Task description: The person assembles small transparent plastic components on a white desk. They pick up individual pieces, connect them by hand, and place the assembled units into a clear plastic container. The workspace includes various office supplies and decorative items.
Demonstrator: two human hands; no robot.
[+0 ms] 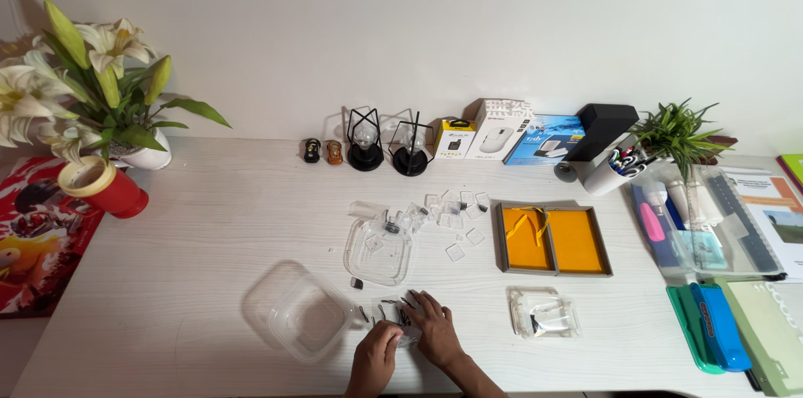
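Note:
My left hand (376,352) and my right hand (432,327) rest together on the white table near its front edge. Both press on a small clear plastic piece (407,334) with several small dark parts (381,311) lying around it. The fingers are bent over this piece; what exactly lies under them is hidden. Just left of my hands sits an empty clear plastic container (305,314). Behind them lies a clear lid (378,250) with small clear squares (456,210) scattered beyond it.
An orange two-part tray (552,239) and a clear bag (544,314) lie right. Boxes, two wire lamps (365,139) and toy cars line the back. A lily pot (142,151) and red cup (104,185) stand left; stationery, a pen cup and a stapler (715,327) right.

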